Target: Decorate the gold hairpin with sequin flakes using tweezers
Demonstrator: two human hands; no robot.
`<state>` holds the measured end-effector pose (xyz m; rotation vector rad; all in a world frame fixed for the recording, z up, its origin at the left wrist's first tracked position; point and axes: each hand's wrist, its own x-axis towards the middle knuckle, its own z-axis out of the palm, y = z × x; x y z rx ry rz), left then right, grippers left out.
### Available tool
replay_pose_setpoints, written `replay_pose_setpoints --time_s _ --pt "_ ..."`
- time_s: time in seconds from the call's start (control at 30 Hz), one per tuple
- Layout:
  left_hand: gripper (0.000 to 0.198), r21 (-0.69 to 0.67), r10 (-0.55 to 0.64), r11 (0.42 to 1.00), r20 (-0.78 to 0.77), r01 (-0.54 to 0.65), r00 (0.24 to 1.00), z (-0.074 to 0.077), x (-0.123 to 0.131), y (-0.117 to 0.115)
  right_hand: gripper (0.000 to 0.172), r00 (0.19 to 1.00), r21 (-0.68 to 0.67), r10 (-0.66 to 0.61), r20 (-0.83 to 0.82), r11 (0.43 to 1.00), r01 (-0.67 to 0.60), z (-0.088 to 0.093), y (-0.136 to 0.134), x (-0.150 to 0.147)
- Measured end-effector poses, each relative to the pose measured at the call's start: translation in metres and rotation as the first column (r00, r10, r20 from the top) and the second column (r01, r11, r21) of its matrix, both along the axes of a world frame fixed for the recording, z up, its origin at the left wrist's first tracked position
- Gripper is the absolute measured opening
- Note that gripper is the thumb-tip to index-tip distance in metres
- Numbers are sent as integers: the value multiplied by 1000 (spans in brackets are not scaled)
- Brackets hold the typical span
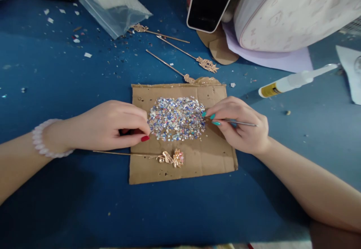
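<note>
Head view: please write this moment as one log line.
left hand: beside chip pile | right hand: holding thin metal tool | flower-headed stick: partly on cardboard

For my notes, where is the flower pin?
In the head view, the flower pin lies below centre on the cardboard, below the shiny pile, stem crossing the left edge.
</note>
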<state>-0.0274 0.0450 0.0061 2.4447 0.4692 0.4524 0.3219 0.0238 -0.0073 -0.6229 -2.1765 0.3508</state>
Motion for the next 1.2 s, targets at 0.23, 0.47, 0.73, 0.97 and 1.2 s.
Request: replay_pose_setpoints --time_s 0.23,0.47,0.73,0.97,1.2 --pt "16 5 -3 1000 9 3 1000 1 1 0 16 1000 -10 6 -19 1000 -6 0 0 1" --pt "17 -9 2 1000 21 -2 1000 1 2 0 15 1000 2 7 -1 1000 -7 -1 0 0" --pt "19 8 -6 1000 6 6 1000 1 2 0 18 1000 -10 5 0 1000 -5 -1 0 1" --pt "18 31 -11 999 6 11 1000 1 1 0 19 1000 -17 8 -2 1000 -8 -3 -1 0" --pt "18 53 -18 998 -1 18 1000 0 1 0 19 1000 -26 4 8 1000 -4 -2 0 0"
